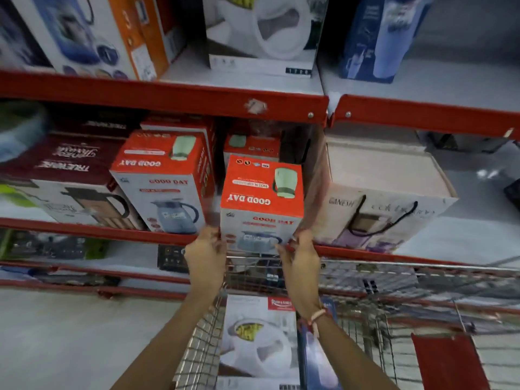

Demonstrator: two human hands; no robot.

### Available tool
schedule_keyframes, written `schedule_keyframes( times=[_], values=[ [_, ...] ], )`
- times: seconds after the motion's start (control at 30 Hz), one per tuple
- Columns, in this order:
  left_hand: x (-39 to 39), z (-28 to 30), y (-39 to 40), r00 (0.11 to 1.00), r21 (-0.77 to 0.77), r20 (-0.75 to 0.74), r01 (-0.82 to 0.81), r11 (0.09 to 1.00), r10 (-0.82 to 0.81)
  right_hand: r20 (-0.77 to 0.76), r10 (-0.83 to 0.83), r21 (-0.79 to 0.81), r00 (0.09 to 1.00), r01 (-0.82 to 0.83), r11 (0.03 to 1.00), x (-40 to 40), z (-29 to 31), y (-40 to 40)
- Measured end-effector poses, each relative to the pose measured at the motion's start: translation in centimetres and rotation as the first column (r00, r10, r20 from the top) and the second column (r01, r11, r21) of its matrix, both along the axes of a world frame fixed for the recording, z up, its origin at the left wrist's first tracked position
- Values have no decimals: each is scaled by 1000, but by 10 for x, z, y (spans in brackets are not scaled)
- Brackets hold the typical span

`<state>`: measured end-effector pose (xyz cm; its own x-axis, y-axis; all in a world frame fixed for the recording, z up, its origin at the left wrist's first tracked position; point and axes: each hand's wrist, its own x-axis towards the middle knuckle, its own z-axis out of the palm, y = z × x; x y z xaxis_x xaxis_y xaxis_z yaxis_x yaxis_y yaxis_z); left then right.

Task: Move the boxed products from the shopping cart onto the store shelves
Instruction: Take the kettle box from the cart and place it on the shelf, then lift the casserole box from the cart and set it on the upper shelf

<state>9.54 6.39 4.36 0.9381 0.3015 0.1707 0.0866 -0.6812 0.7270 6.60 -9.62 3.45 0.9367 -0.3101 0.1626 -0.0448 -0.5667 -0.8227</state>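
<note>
A red-and-white Good Day jug box [261,202] stands at the front edge of the middle shelf [92,228], between a matching Good Day box [166,181] on its left and a pale box with cord handles [385,198] on its right. My left hand [206,253] grips its lower left corner. My right hand [299,256] grips its lower right corner. Below my arms, the wire shopping cart [371,280] holds a white casserole box [260,339] and a blue box [315,347] beside it.
The top shelf [168,98] carries a blue-jug box [76,35], an orange box [146,32], a white casserole box [261,35] and a blue box [377,38]. Maroon boxes [64,161] fill the middle shelf's left. A red cloth [447,364] hangs on the cart at lower right.
</note>
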Motion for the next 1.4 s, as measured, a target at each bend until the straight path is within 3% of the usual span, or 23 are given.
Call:
schedule_keyframes(
  times=[0.2,0.4,0.57,0.7,0.8,0.87,0.93,0.97,1.03,1.17,1.3,1.4],
  values=[
    [57,-17,4,994,13,-75,-74,997,74,-14,13,-59,1000,-14,998,63,-21,16],
    [69,-47,5,986,-10,-167,-32,999,30,-101,8,-141,995,-23,990,75,-46,14],
    [66,-63,11,987,-22,-156,45,999,-48,-72,77,-169,994,-88,982,71,-53,4],
    [19,-92,12,994,-120,-51,87,989,-93,6,73,-158,997,-71,985,22,-88,-7],
    [-26,-130,13,986,-53,-124,105,993,-111,-206,58,-91,977,-78,993,-24,-133,-19],
    [-51,-155,12,934,12,-319,176,984,-163,-524,92,9,847,-103,995,-47,-163,-29],
    [-73,-178,10,814,4,-545,241,970,-200,-775,127,96,619,-84,992,-65,-186,-37],
    [-83,-189,8,742,-23,-639,245,969,-203,-835,139,126,533,-62,990,-72,-195,-39],
    [-101,-206,7,609,-76,-770,212,974,-193,-885,141,144,444,-27,989,-83,-210,-40],
    [-116,-227,10,465,-173,-866,64,983,-183,-886,87,136,455,76,988,-89,-226,-37],
    [-114,-235,14,462,-181,-874,-12,983,-155,-843,102,121,528,1,993,-76,-232,-26],
    [-114,-238,13,456,-156,-879,9,988,-143,-875,-17,0,484,35,999,-69,-235,-25]
  ],
)
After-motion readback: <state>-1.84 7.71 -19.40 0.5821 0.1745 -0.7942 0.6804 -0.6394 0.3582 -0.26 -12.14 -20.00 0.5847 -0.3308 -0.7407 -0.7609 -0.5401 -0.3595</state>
